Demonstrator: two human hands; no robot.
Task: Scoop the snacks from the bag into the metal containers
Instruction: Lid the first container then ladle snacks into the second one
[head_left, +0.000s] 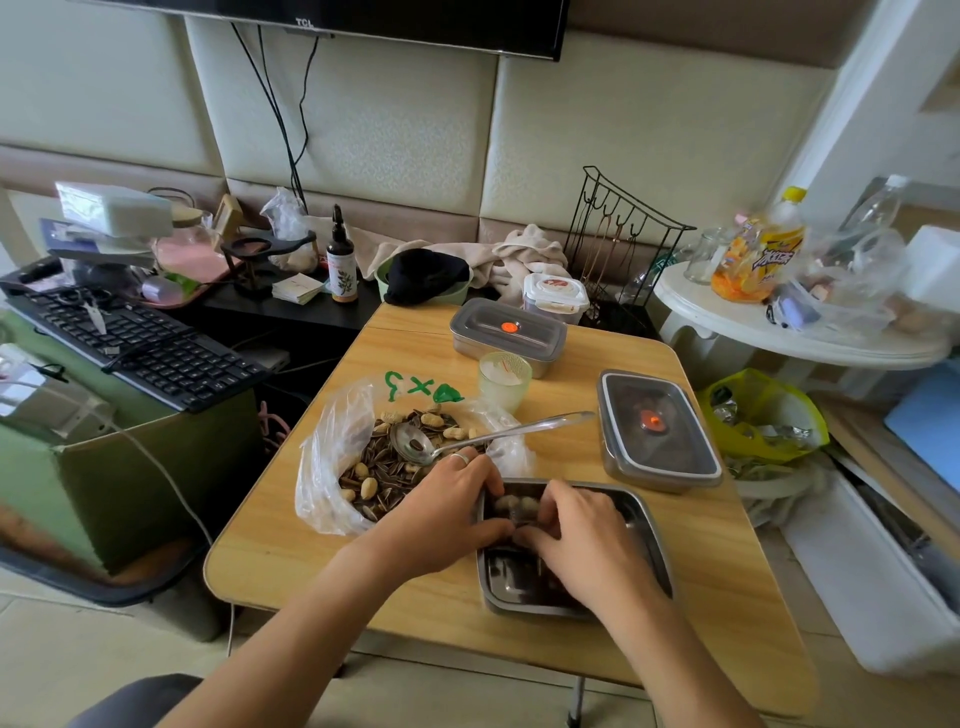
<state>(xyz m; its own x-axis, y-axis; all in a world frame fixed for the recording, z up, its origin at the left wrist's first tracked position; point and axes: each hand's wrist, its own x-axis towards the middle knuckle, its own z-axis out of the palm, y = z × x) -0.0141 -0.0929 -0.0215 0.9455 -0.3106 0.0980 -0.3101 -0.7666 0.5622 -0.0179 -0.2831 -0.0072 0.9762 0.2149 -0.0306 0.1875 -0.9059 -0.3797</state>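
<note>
Three metal containers (506, 332) (657, 431) (650, 525), one bag (322, 467), one spoon (498, 434), one cup (504, 382), two hands (447, 514) (587, 540).

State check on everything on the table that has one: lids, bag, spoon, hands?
plastic bag: open, holding snacks
spoon: lying in bag, bowl nearly empty
open container: lid off, few snacks at far end
right container: lid on
far container: lid on
left hand: grips open container's rim
right hand: fingers curled inside it, grasp unclear

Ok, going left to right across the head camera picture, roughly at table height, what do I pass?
First the black keyboard → clear bag of seeds and peanuts → nearer lidded metal container → yellow bag on the floor.
</note>
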